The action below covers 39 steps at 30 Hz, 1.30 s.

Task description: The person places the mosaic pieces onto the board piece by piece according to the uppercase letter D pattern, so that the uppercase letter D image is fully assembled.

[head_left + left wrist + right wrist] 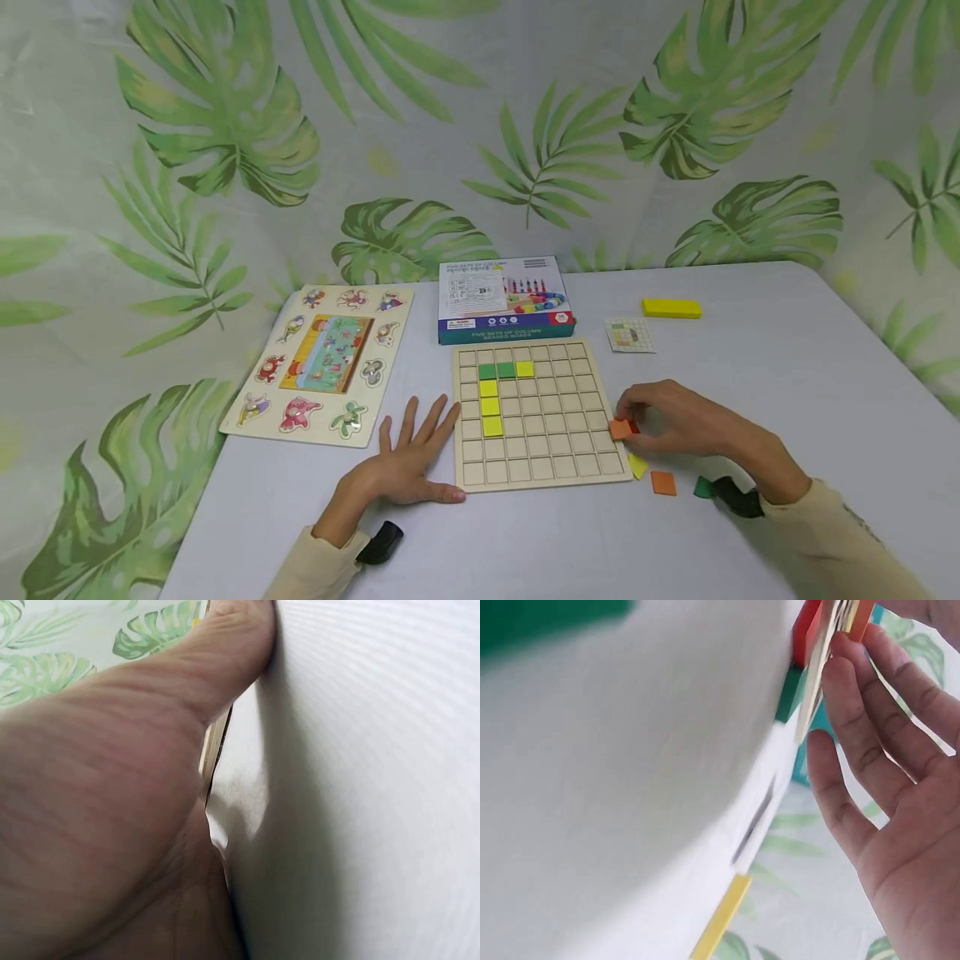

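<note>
A wooden grid board (551, 471) lies flat, with green tiles (487, 372) and yellow tiles (490, 407) in an L-shaped run at its upper left. My left hand (408, 471) rests palm down with fingers spread, its fingertips and thumb right at the board's left edge; its wrist view is mostly palm and cloth. Over the board's right edge, my right hand (667, 421) pinches an orange tile (620, 429) between thumb and fingers. A red tile (805, 634) shows beside those fingers. Below that hand lie a yellow tile (637, 467), another orange tile (663, 482) and a green tile (703, 487).
Behind the board stands a printed box (506, 329). A small pattern card (630, 335) and a yellow block (671, 308) are at the back right. To the left lies a picture puzzle board (255, 421) with animal pieces. A leaf-print cloth hangs behind the table.
</note>
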Tool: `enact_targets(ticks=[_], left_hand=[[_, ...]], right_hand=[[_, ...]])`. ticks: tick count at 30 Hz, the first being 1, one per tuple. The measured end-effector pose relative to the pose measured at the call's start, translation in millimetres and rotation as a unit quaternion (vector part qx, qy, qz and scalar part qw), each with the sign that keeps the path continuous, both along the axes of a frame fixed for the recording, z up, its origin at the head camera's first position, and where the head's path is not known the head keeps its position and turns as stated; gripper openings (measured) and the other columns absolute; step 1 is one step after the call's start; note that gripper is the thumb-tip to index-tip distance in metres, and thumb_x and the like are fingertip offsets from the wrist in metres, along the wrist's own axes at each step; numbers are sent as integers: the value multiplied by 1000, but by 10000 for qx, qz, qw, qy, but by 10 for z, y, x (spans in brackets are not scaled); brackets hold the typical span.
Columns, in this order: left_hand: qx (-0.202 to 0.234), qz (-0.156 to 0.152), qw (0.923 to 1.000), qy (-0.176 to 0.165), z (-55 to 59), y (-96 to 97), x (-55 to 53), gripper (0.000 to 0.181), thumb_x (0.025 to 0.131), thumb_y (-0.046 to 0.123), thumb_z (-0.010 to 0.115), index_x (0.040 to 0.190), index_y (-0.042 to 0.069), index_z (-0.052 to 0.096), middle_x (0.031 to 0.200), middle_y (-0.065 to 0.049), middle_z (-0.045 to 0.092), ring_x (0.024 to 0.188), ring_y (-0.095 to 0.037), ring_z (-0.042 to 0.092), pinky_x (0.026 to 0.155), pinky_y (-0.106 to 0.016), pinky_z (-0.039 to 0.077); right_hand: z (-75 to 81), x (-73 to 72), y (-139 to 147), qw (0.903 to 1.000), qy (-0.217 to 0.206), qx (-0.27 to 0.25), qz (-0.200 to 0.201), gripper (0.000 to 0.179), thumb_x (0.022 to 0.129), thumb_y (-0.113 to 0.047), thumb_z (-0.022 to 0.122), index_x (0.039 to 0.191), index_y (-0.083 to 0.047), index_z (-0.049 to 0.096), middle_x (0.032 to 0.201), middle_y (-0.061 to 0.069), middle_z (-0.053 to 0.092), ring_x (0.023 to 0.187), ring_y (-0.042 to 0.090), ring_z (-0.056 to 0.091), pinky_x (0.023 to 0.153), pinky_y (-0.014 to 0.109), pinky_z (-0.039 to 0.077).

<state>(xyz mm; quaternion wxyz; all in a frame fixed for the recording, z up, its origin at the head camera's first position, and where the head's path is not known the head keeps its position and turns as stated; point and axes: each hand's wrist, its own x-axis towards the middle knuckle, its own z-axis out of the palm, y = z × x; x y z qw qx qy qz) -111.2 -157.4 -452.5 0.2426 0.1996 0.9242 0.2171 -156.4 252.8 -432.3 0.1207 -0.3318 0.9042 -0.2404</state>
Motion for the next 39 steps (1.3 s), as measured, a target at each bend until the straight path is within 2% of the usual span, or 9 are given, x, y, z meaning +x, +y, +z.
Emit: enact_targets(ticks=[10,18,22,27,32,39], left_hand=[[-70,27,10000,11,1,4,3,118,79,60,76,163,21,2,170,-4,-13,150,-42,-26,111,-72,-16],[-31,-6,10000,37,18,14,-6,118,80,59,76,163,20,2,170,-4,-13,150,-42,-26,111,-72,-16],[54,-10,10000,11,0,0,-5,119,79,60,76,163,21,2,170,-5,-13,150,-42,-27,111,-71,-18],[63,28,10000,11,-82,-18,-13,121,78,62,75,163,23,-2,169,-3,-17,149,-38,-31,110,-68,-22],[3,70,9999,119,-175,-22,-26,122,77,65,75,162,24,-2,169,0,-17,149,-36,-31,110,-68,-22],[11,100,9998,159,-184,-19,-34,122,77,64,75,162,24,-2,169,1,-17,149,-36,-31,110,-68,-23]], right_hand=[[9,-119,-349,9993,118,64,336,13,90,-23,75,101,-19,70,86,-15,63,74,8,56,67,22,47],[-5,-162,-607,9984,211,336,392,12,91,-24,72,103,-20,71,97,-14,67,85,6,58,80,29,52],[-11,-154,-742,9984,141,370,409,12,92,-24,72,103,-20,71,98,-14,67,85,7,57,82,30,51],[-9,-119,-929,9981,127,402,441,11,91,-27,71,102,-22,72,95,-15,66,84,7,55,81,30,50],[-18,-80,-1084,9966,252,381,681,13,92,-29,71,102,-21,72,93,-14,67,80,7,57,78,26,51],[18,-46,-1210,9940,442,526,855,15,94,-34,70,100,-20,72,86,-14,66,74,8,57,74,25,51]])
